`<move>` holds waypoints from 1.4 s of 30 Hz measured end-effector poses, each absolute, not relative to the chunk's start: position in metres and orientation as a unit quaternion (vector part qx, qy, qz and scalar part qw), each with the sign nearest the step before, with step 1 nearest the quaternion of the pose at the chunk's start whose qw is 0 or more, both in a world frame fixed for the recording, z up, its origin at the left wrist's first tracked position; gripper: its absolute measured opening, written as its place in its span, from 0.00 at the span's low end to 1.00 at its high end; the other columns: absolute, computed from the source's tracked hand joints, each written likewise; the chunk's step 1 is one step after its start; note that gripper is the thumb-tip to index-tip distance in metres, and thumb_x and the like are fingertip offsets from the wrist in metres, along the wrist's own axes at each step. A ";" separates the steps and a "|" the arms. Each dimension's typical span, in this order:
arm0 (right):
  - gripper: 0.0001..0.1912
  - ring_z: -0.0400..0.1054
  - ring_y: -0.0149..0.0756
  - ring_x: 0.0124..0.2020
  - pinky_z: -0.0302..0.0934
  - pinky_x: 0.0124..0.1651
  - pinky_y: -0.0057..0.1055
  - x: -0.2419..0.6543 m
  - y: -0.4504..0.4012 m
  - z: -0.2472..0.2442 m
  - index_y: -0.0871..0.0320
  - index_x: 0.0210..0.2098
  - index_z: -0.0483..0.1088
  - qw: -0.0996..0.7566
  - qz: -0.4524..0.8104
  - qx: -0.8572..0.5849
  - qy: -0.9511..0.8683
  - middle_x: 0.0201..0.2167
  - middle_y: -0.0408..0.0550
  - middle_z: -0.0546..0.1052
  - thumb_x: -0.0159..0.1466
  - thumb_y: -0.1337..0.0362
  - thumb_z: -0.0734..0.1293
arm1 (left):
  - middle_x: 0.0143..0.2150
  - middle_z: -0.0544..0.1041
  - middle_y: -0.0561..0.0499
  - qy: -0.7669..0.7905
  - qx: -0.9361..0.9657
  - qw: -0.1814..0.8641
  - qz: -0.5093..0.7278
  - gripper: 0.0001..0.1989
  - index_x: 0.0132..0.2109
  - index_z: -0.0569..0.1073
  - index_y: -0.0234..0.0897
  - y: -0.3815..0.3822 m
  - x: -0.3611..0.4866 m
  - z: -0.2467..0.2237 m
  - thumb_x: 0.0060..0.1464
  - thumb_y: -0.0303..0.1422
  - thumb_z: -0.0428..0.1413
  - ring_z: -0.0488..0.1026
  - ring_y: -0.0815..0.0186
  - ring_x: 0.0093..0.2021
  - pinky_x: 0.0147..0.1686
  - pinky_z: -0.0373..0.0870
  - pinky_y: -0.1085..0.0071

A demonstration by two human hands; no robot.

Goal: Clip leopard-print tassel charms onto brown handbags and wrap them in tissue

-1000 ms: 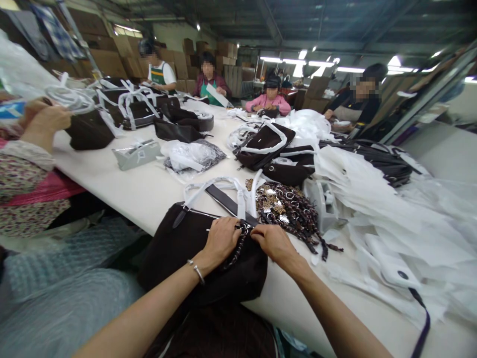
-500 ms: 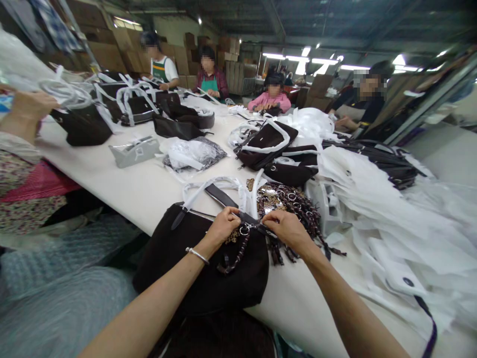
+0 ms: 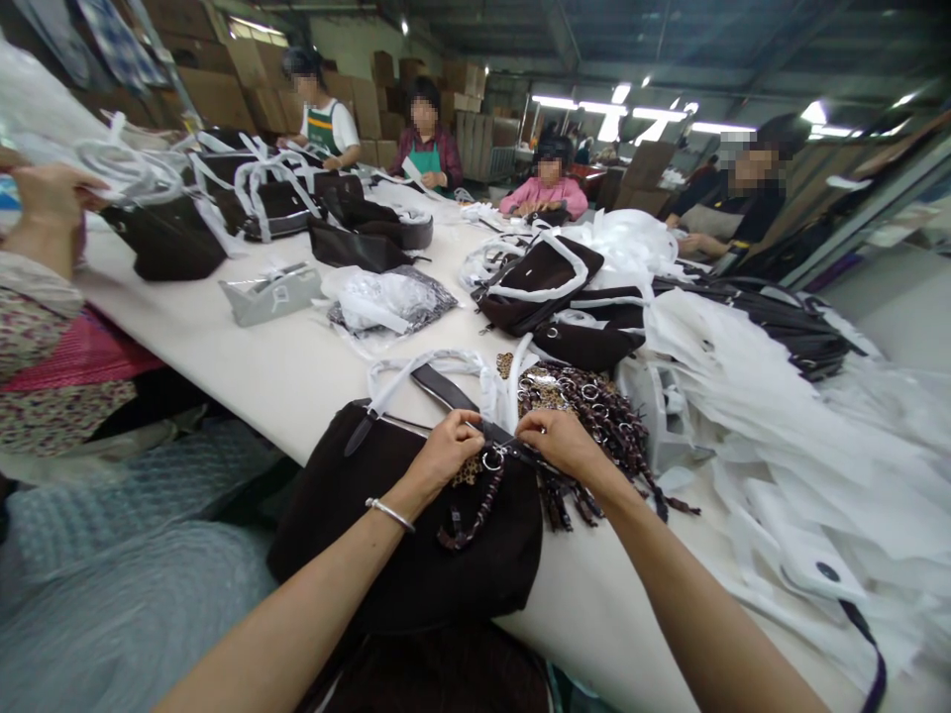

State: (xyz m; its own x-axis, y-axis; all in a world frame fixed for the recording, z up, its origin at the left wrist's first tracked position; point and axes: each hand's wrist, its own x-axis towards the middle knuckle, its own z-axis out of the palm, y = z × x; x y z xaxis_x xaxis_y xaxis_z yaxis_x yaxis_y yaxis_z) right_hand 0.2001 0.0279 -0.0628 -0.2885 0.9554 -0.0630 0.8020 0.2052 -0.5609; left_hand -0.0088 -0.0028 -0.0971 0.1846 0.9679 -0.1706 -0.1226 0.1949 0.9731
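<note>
A dark brown handbag (image 3: 401,555) stands at the table's edge before me, its handles (image 3: 438,364) wrapped in white. A dark strap (image 3: 442,388) lies across its top. My left hand (image 3: 446,456) is closed in a pinch at the bag's top edge. Just to its right, my right hand (image 3: 561,443) pinches too, close to the strap's end. Whatever thin piece the fingertips hold is too small to make out. Between the hands, a bag charm with a metal ring (image 3: 492,458), a braided cord (image 3: 482,515) and a leopard-print piece (image 3: 468,471) hangs against the bag's front.
Beyond my right hand lies a pile of braided charms (image 3: 594,401). White sheets (image 3: 735,366) and a white device (image 3: 798,545) spread at right. More bags (image 3: 546,282), a plastic-wrapped bundle (image 3: 390,302) and a tape dispenser (image 3: 274,297) occupy the table. Several co-workers sit or stand around.
My right hand has shifted slightly left, closer to my left hand. The view has moved a little. At far left, a co-worker's hand has moved slightly.
</note>
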 end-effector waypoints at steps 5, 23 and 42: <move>0.07 0.67 0.33 0.31 0.58 0.37 0.28 0.185 0.033 -0.075 0.58 0.29 0.77 0.165 0.390 -0.528 -0.736 0.27 0.42 0.78 0.55 0.66 0.66 | 0.30 0.74 0.57 0.454 0.453 0.625 0.445 0.19 0.47 0.67 0.34 -0.004 -0.010 -0.098 0.47 0.30 0.61 0.70 0.73 0.27 0.31 0.64 0.75; 0.09 0.63 0.32 0.28 0.56 0.34 0.28 0.204 0.039 -0.074 0.59 0.29 0.75 0.173 0.457 -0.528 -0.694 0.25 0.42 0.74 0.53 0.61 0.67 | 0.34 0.76 0.55 0.463 0.527 0.592 0.398 0.21 0.52 0.66 0.36 -0.008 -0.013 -0.097 0.51 0.30 0.58 0.70 0.71 0.31 0.34 0.64 0.75; 0.11 0.64 0.31 0.29 0.57 0.35 0.28 0.192 0.043 -0.073 0.60 0.30 0.75 0.156 0.493 -0.489 -0.703 0.25 0.42 0.74 0.54 0.58 0.69 | 0.35 0.76 0.53 0.441 0.513 0.608 0.415 0.22 0.53 0.65 0.36 -0.010 -0.015 -0.098 0.51 0.31 0.59 0.72 0.70 0.33 0.36 0.65 0.73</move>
State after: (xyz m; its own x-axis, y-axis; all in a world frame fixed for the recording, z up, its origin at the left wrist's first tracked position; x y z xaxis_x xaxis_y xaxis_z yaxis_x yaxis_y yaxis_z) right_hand 0.1919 0.0427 -0.0733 -0.4739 0.8407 -0.2622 0.5327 0.0365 -0.8455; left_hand -0.0154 -0.0100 -0.0982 0.2666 0.9575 -0.1100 -0.0536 0.1287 0.9902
